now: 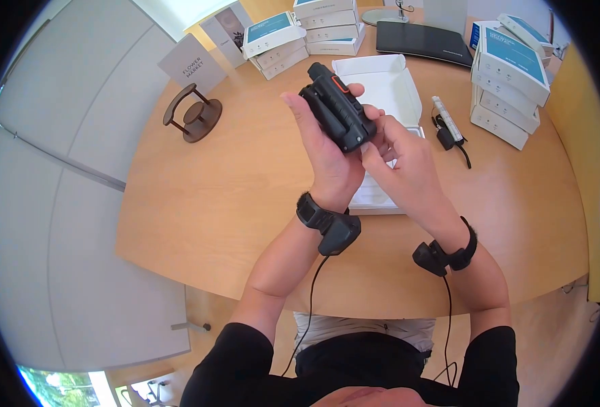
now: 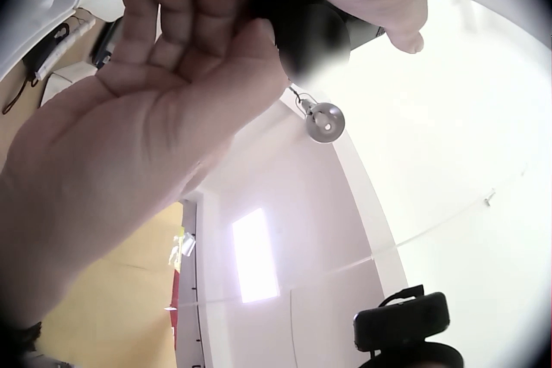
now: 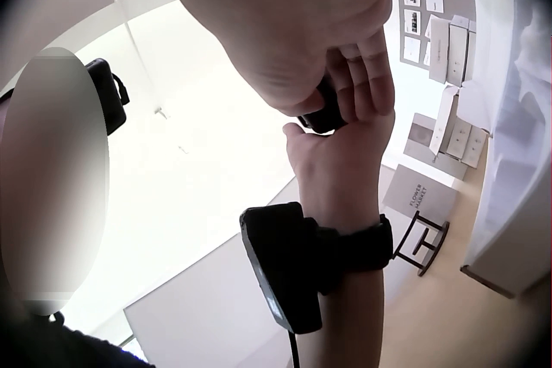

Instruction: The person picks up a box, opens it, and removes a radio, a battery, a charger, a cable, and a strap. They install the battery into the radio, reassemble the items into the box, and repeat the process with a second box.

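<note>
A black handheld device (image 1: 337, 108) with a short barrel at its top end and an orange-red outlined patch is held up over the table. My left hand (image 1: 334, 166) grips it from below, palm upward, the thumb along its left side and fingertips showing at the right. At its lower right end, the right hand (image 1: 412, 163) pinches with curled fingers and thumb; those fingertips hide part of that end. In the left wrist view the device (image 2: 315, 36) shows as a dark blur between both hands. Behind the hands lies an open white box (image 1: 378, 81), partly covered by them.
Stacks of white and teal boxes (image 1: 510, 61) stand at the right and back (image 1: 276, 41). A white stick with black cable and plug (image 1: 446, 136) lies right of the open box. A dark wooden stand (image 1: 195, 122) and a "Flower Market" card (image 1: 191, 64) are left; a black case (image 1: 422, 44) lies behind.
</note>
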